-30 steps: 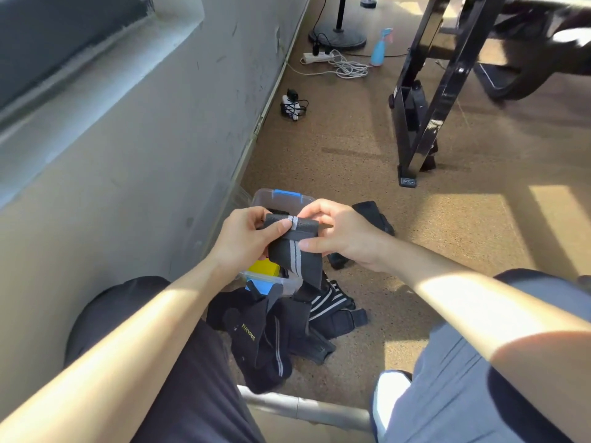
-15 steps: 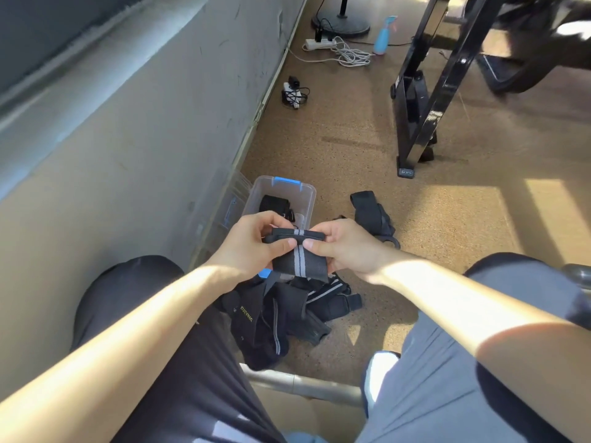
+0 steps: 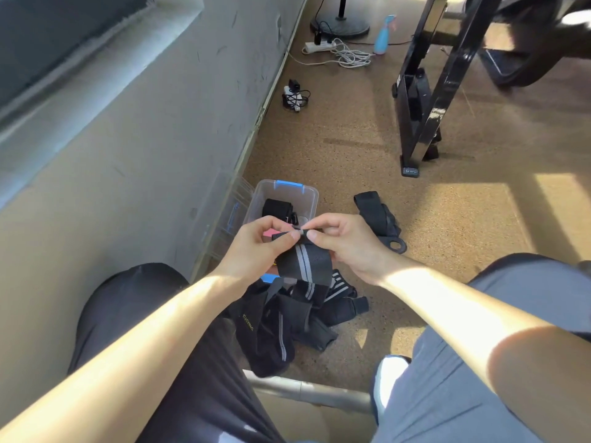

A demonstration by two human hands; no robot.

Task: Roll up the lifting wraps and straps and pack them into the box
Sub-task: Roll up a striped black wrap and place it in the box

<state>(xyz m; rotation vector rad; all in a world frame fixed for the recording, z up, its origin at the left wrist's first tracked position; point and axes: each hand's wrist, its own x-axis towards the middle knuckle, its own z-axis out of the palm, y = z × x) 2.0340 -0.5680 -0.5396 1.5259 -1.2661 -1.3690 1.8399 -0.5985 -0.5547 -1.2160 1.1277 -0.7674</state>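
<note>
Wrap (image 3: 303, 259): black with grey centre stripes, held mid-frame above the floor. Its top edge is turned over into a first narrow fold. The loose length hangs down into the pile of wraps (image 3: 287, 318) lower in the frame.

Left hand (image 3: 256, 247): thumb and forefinger pinch the left end of the folded edge. Right hand (image 3: 348, 241): same pinch on the right end. The fingertips almost meet at the middle.

Step in hand, as I read it: starting the roll. To do it well:
- Make the first turn small and tight.
- Keep the fold square to the stripes, which serve as a guide, or the roll will likely cone out at one side.
- Turn both thumbs evenly.
- Hold light tension on the tail and lift it clear of the pile, where it could snag on the other wraps.
- No closure tab is visible, so the finished roll may need holding until it is in place.

Box (image 3: 311, 199): clear plastic with a blue latch, on the floor just behind the hands and close to the wall at left. One black rolled strap (image 3: 276, 209) is already inside. Something pink lies beside it, partly hidden by the left hand. A slack roll would probably waste the space left.

Another strap (image 3: 377, 215) with a ring end lies on the floor right of the box. A black metal frame (image 3: 428, 100) stands at upper right.
</note>
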